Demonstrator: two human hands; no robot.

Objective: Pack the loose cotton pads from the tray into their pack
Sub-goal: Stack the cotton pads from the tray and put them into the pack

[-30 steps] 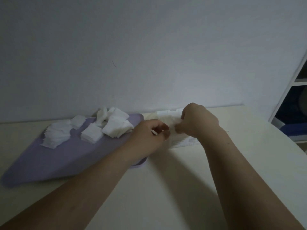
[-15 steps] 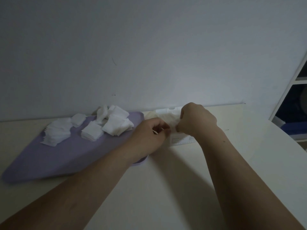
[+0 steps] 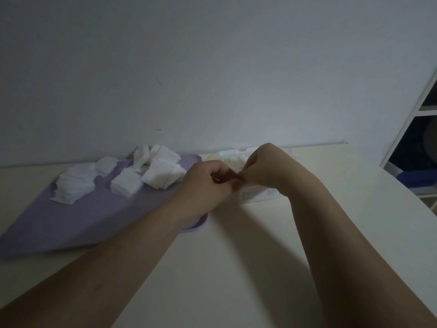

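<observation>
A lilac tray (image 3: 71,223) lies on the left of the table with several heaps of white square cotton pads (image 3: 163,172) along its far side. The clear plastic pack (image 3: 256,194) lies just right of the tray against the wall, mostly hidden behind my hands. My left hand (image 3: 205,183) and my right hand (image 3: 262,165) meet fingertip to fingertip over the pack's near left end, both pinching its plastic edge. What the fingers hold inside is hidden.
The cream table (image 3: 236,268) runs up to a white wall. A white shelf unit (image 3: 409,114) with dark compartments and a blue item stands at the far right, past the table's rounded edge.
Both hands have stayed on the pack; the fingertips have drawn closer together. The camera view shifted slightly.
</observation>
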